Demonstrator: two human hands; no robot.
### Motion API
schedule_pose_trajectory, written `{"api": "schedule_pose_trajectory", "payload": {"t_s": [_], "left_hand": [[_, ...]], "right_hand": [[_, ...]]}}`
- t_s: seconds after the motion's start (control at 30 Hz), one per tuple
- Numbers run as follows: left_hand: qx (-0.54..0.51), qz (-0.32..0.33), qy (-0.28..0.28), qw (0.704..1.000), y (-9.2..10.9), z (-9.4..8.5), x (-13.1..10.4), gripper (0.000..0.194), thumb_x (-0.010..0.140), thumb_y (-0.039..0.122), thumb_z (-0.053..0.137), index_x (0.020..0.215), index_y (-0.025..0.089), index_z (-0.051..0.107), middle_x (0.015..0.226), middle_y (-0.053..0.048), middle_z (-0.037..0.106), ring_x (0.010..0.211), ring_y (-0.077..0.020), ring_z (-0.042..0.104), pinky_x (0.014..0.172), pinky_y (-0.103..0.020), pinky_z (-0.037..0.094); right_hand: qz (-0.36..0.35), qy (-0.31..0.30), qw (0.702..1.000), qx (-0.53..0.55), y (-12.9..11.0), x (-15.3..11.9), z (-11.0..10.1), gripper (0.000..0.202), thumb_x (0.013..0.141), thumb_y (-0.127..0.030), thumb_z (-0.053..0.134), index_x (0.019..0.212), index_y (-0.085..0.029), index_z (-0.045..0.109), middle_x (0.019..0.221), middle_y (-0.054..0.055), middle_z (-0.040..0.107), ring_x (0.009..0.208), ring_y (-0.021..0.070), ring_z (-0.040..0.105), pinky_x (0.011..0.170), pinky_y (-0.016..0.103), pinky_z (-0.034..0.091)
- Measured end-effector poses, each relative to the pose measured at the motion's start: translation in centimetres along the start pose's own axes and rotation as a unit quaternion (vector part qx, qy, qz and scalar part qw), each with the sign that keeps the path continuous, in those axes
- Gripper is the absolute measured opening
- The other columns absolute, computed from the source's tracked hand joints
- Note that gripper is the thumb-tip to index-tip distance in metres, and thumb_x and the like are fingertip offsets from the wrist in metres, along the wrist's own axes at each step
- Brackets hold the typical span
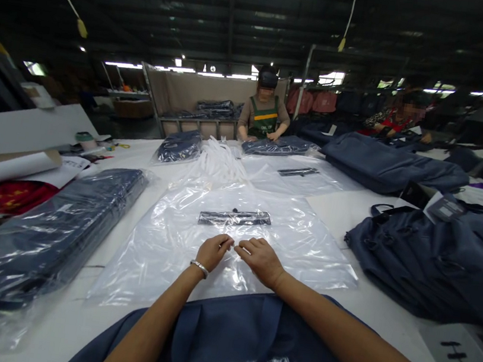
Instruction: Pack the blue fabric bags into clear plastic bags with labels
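Both hands are close together over a stack of clear plastic bags (160, 247) on the white table. My left hand (212, 252), with a silver bracelet at the wrist, has its fingers pinched together; what they hold is too small to name. Beside it, my right hand (261, 260) has its fingers curled and close together, and whatever is at their tips cannot be made out. A black printed strip (235, 218) lies on the plastic just beyond the fingers. Under my forearms is a navy fabric bag (230, 323) with handles and a plastic-covered patch.
A plastic-wrapped navy bag (49, 238) lies at the left, near red fabric (18, 197). Navy bags (433, 256) are piled at the right. White strips (221, 163) lie beyond the plastic. A person in a green apron (263, 118) stands across the table.
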State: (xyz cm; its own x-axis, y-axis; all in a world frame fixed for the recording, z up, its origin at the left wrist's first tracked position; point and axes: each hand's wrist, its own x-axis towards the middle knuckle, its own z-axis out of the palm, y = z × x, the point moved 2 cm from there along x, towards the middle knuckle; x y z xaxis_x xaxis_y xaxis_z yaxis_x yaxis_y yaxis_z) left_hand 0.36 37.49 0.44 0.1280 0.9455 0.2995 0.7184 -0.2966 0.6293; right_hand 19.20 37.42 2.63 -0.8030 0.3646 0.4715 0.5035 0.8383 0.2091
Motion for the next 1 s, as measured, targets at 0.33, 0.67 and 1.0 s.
{"api": "schedule_pose_trajectory", "payload": {"t_s": [0.33,0.67,1.0], "left_hand": [[0.015,-0.053,0.098,0.994,-1.5,-1.2,2.3,0.032,0.095,0.039,0.037,0.083,0.023,0.061,0.075,0.0,0.066,0.07,-0.0159,0.06,0.066,-0.027,0.04],[0.05,0.04,0.07,0.996,1.3,-2.0,2.2,0.037,0.097,0.044,0.034,0.104,0.023,0.064,0.096,-0.005,0.069,0.091,-0.0188,0.063,0.083,-0.03,0.046],[0.313,0.057,-0.038,0.947,-1.3,-4.4,-3.9,0.074,0.074,-0.002,0.047,0.143,0.021,0.041,0.138,-0.012,0.054,0.126,-0.0256,0.049,0.108,-0.042,0.04]], "right_hand": [[-0.124,-0.225,0.963,0.085,-1.4,-1.8,-0.7,0.016,0.087,-0.021,0.063,0.072,-0.02,0.069,0.076,0.001,0.069,0.073,0.0166,0.059,0.077,0.031,0.042],[0.208,-0.014,0.977,0.037,3.7,-0.3,-1.5,0.068,0.086,-0.029,0.066,0.147,-0.019,0.037,0.135,0.017,0.055,0.12,0.0311,0.049,0.101,0.046,0.034],[0.179,-0.098,0.979,0.006,8.4,-6.2,-1.4,0.036,0.094,-0.018,0.049,0.129,-0.02,0.057,0.104,0.009,0.065,0.095,0.0222,0.056,0.079,0.031,0.041]]}}
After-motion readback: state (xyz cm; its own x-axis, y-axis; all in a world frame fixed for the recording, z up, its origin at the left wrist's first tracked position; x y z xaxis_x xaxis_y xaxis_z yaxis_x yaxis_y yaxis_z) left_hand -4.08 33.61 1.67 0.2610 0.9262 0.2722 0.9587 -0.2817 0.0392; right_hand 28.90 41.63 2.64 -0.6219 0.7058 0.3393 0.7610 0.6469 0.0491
